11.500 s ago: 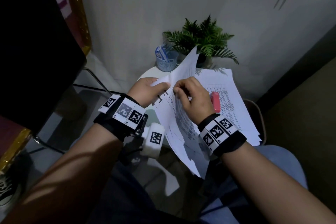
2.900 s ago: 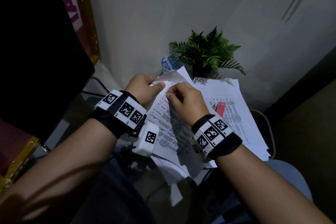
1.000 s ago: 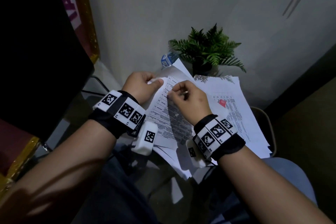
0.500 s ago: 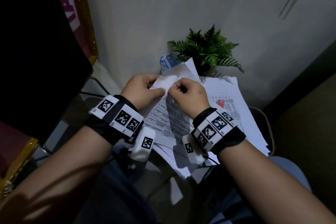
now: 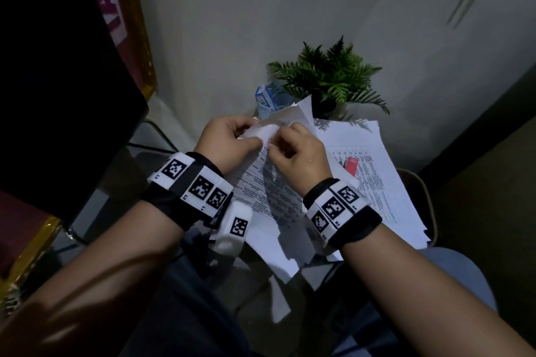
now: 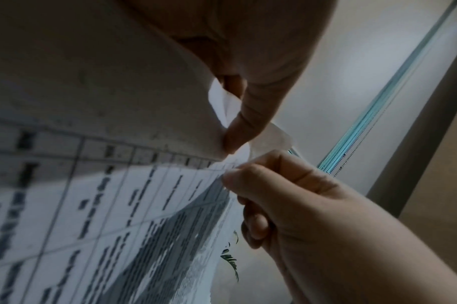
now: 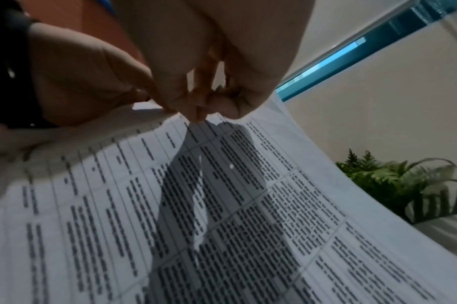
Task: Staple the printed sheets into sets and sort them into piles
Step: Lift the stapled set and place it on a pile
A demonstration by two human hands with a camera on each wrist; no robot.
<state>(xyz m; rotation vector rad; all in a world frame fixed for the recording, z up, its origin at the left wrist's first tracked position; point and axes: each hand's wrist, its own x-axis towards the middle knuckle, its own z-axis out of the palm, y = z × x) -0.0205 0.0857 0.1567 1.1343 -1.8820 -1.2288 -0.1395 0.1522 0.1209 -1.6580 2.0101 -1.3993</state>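
A set of printed sheets (image 5: 266,194) with table text is lifted off the pile, and both hands work at its top corner. My left hand (image 5: 249,136) pinches the curled-over corner between thumb and fingers; the left wrist view shows the white fold (image 6: 223,107) under the fingertip. Right beside it, my right hand (image 5: 275,145) pinches the sheet edge, its fingertips (image 7: 196,111) bunched on the paper (image 7: 222,205). A small red stapler (image 5: 351,166) lies on the pile of sheets (image 5: 374,191) to the right, untouched.
A green potted fern (image 5: 327,78) stands at the back of the small table against the wall. A blue mesh cup (image 5: 265,100) holding a box sits left of it. A dark panel (image 5: 58,66) stands at the left. My knees are below the table.
Both hands have drawn together at the top corner of the held sheets, and the corner is now curled over under the left fingers. The stapler has stayed on the pile.
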